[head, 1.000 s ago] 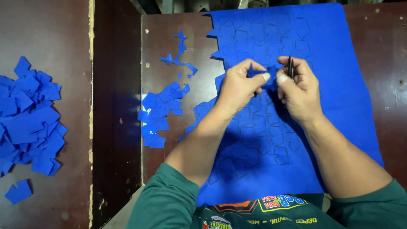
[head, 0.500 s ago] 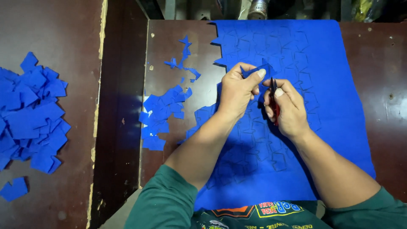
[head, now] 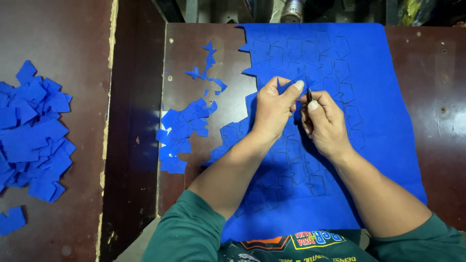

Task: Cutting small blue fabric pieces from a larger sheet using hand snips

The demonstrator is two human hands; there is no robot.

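A big blue fabric sheet [head: 369, 82], marked all over with outlined shapes, lies on the brown table [head: 437, 73]. Its left edge is cut jagged. My left hand [head: 273, 109] pinches a raised piece of the blue fabric between thumb and fingers near the sheet's left middle. My right hand [head: 326, 122] sits right beside it, closed around a small dark cutting tool [head: 308, 94] whose tip points up at the pinched fabric. Both forearms in green sleeves reach in from below.
A small heap of cut blue pieces [head: 182, 133] lies left of the sheet, with thin blue offcuts [head: 206, 73] above it. A larger pile of blue pieces [head: 31, 131] lies on a separate surface at far left, across a dark gap [head: 133, 121].
Both hands have shifted slightly down and left on the sheet while keeping their grips. The camera view has also drifted, showing more of the sheet's top edge.
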